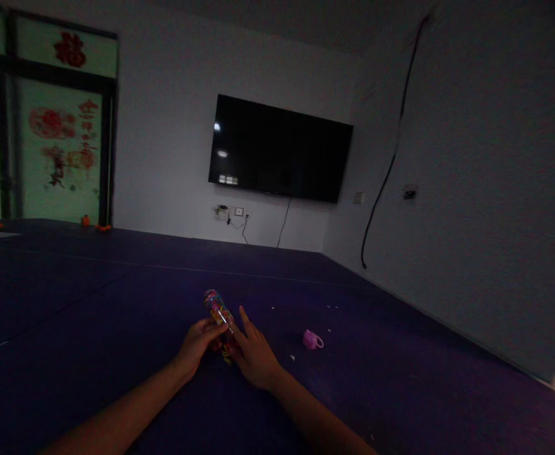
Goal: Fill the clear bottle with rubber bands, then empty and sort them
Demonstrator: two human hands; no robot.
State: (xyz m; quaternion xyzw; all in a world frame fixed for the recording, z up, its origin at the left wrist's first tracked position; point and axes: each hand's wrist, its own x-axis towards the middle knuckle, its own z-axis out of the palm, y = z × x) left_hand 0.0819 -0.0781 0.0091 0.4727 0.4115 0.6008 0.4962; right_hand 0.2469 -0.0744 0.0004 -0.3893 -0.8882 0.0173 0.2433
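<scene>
A clear plastic tube [216,308] with a rounded far end is tilted between my two hands, just above the dark blue-purple surface. Small multicoloured pieces fill it, too small to name. My left hand [198,341] grips the tube from the left, thumb over its top. From the right, my right hand [257,355] closes on its near part, with one finger stretched out past it. Some yellow bits [226,355] show below the hands at the tube's near end, which my fingers partly hide. A pink cap [310,339] with a ring handle lies to the right, apart from both hands.
Small white scraps [292,357] lie scattered on the blue-purple surface [116,328] around the cap. Orange objects [103,228] sit at the far left edge by the glass door. A television [281,148] hangs on the far wall; a black cable [385,183] runs down the right wall.
</scene>
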